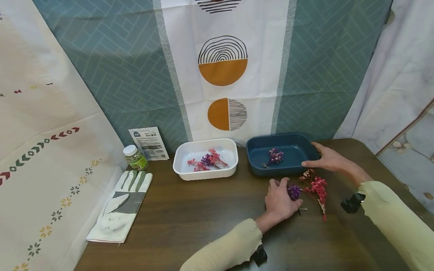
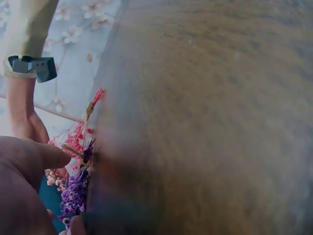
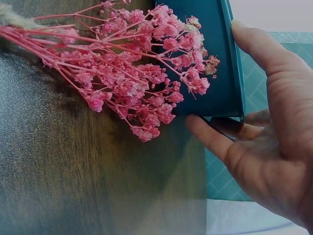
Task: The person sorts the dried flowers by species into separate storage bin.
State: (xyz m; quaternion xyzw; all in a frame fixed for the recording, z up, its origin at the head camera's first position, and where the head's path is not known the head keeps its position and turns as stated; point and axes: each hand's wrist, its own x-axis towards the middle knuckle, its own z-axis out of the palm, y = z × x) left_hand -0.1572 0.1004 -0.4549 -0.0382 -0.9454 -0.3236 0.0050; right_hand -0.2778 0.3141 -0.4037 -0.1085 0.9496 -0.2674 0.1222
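My left hand [image 1: 280,200] is low over the table, thumb and fingers spread either side of a dried purple flower bunch [image 1: 294,192]. In the left wrist view the thumb is near the stems and a fingertip near the purple heads [image 2: 74,193]. My right hand [image 1: 327,159] grips the right end of a dark blue rectangular dish [image 1: 257,171], thumb at its front side and fingers at the end rim. A small pinkish-purple bunch [image 1: 275,155] lies inside. Pink dried flowers [image 1: 318,187] with tied stems lie before the dish, a paler cluster [image 1: 307,175] beside them.
Left of the blue dish stands a white dish [image 1: 205,175] holding red and purple dried flowers [image 1: 211,159]. Farther left are a white-lidded jar [image 1: 137,158], a printed card [image 1: 149,143] and white-grey gloves [image 1: 122,207]. A patterned cloth [image 1: 223,86] hangs behind the table.
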